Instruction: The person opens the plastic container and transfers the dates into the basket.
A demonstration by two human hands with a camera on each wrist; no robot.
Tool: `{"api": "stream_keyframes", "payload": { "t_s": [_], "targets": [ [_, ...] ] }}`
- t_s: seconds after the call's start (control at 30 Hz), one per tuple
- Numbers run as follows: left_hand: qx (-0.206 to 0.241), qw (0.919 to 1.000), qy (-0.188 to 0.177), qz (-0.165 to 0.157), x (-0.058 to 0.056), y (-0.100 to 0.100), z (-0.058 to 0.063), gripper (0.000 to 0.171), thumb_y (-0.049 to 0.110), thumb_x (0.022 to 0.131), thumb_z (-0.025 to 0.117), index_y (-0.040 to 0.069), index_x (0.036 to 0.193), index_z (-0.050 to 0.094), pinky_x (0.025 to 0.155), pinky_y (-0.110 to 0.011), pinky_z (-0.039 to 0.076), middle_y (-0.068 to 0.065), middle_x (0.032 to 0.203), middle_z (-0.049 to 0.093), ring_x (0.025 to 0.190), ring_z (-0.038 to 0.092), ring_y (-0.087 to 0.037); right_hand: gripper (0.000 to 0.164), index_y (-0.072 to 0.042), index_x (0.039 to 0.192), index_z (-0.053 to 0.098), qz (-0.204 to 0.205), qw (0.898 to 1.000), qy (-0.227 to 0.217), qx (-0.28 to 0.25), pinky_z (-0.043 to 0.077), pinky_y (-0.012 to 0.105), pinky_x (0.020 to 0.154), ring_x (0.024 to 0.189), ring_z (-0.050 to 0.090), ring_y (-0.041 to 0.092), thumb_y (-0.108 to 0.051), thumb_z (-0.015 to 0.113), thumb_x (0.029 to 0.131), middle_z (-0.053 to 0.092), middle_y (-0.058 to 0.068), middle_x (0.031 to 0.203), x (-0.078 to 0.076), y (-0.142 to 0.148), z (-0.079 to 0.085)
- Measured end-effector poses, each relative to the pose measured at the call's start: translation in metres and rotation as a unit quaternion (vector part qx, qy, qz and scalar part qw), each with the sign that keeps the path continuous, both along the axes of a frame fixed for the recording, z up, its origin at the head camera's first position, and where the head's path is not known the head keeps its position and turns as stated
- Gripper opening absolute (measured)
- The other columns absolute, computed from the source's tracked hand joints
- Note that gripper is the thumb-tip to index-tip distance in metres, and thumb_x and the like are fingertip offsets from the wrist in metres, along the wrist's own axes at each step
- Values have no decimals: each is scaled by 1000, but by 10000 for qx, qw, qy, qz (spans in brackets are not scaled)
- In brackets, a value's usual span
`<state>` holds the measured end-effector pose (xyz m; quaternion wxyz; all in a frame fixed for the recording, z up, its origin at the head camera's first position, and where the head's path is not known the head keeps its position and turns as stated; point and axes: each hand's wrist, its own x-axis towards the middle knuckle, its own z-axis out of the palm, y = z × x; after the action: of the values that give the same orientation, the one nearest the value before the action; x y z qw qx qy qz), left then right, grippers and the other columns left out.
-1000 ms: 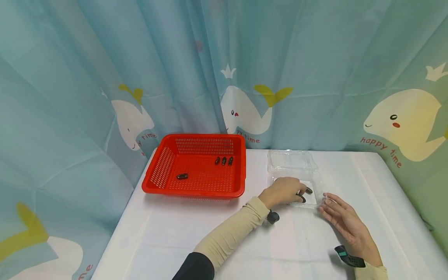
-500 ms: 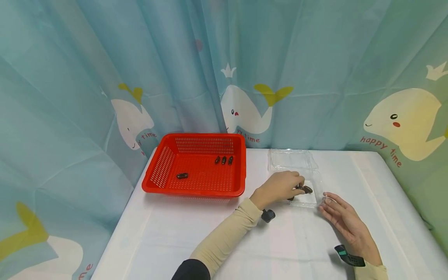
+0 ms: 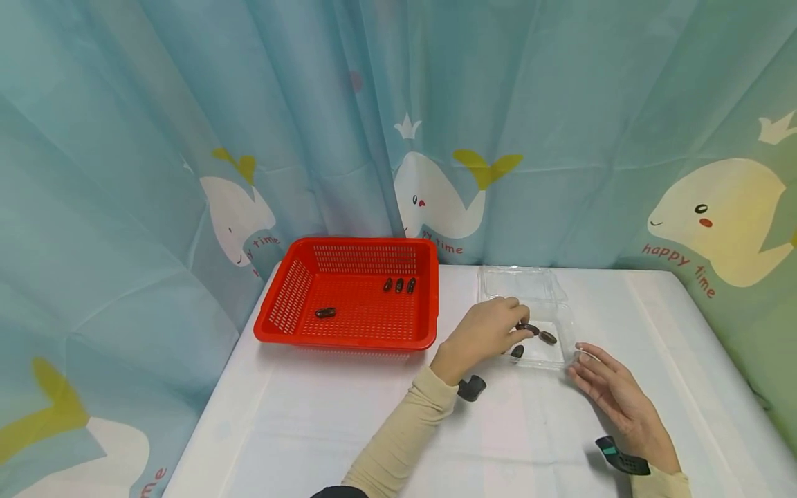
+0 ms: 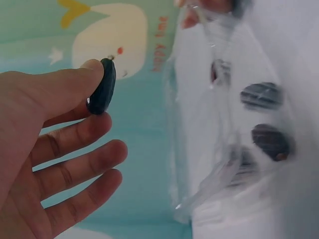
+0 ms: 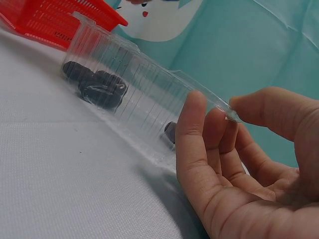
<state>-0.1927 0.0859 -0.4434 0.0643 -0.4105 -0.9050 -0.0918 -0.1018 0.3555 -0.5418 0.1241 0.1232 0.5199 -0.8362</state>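
Note:
My left hand (image 3: 486, 335) is over the near-left part of a clear plastic clamshell box (image 3: 568, 339). In the left wrist view its thumb and index finger pinch a dark, wrinkled date (image 4: 103, 88), while the other fingers are loosely spread. Several more dates lie inside the box, among them one near the middle (image 3: 548, 337) and one by the near wall (image 3: 517, 351). On the box's right side, my right hand (image 3: 616, 398) pinches the rim between thumb and fingers, as the right wrist view shows.
A red perforated basket (image 3: 345, 340) stands to the left with several dates, three in a row (image 3: 399, 286) and a small group (image 3: 325, 312). The clear lid (image 3: 517, 282) lies folded back behind the box. A patterned curtain (image 3: 560, 138) hangs behind the white table (image 3: 299, 422).
My left hand has drawn back to the left over the box, uncovering dates that it hid before. The right hand keeps its place at the box's rim.

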Motion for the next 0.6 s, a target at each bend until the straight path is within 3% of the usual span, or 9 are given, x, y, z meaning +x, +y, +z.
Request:
{"api": "stream_keyframes", "payload": {
  "t_s": [0.17,0.33,0.43,0.6],
  "targets": [
    [382,9990,-110,196,2,-14,4,21,44,100,68,24,104,71,63,-15,42,12,91,63,79,55,-3,26,-31,117,67,11,10000,-30,29,60,23,93,101,68,6,-11,52,109,64,-6,116,0,0,0],
    [1142,9901,-809,120,1,-31,6,18,40,100,70,23,104,71,67,-11,41,11,90,62,81,57,-3,28,-30,118,66,0,9999,74,-128,60,24,93,102,71,7,-8,50,110,66,-6,114,1,0,0],
    [1891,9718,-1409,-14,0,-43,8,14,35,99,72,22,102,71,72,-11,43,10,89,63,84,60,-5,29,-30,118,65,8,9997,127,-197,60,24,93,103,72,8,-8,50,110,68,-7,112,3,0,-1],
    [2974,9323,-2056,-50,-2,-62,9,9,29,98,74,20,102,73,79,-14,52,9,91,67,87,59,0,27,-32,118,64,30,10000,67,-10,60,23,93,102,71,7,-10,51,110,67,-8,112,3,0,-1]
  ]
}}
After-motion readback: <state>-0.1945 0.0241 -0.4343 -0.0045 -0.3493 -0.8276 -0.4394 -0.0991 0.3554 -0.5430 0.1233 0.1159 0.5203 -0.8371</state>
